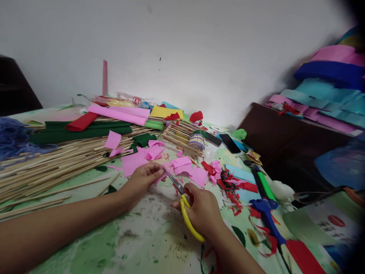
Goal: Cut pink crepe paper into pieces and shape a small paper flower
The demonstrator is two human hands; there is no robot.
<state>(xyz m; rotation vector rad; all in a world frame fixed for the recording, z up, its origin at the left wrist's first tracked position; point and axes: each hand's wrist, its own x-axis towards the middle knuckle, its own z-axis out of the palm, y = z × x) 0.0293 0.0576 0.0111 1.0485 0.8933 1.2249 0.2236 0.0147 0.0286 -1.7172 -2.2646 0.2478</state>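
My right hand (202,207) is wrapped round the yellow handles of a pair of scissors (186,217). Their metal blades point up and left, and the tips reach the fingers of my left hand (149,173). That hand is closed in a pinch on a small piece of pink crepe paper (160,179), mostly hidden behind the fingers. Just beyond both hands lie flat and crumpled pink paper pieces (199,176). A larger pink sheet (131,163) is behind my left hand.
Long thin sticks (57,165) cover the left side, with dark green paper rolls (82,133) across them. On the right are a blue glue gun (266,215), red paper scraps (235,198) and a phone (229,143). A small stick frame (182,135) stands mid-table.
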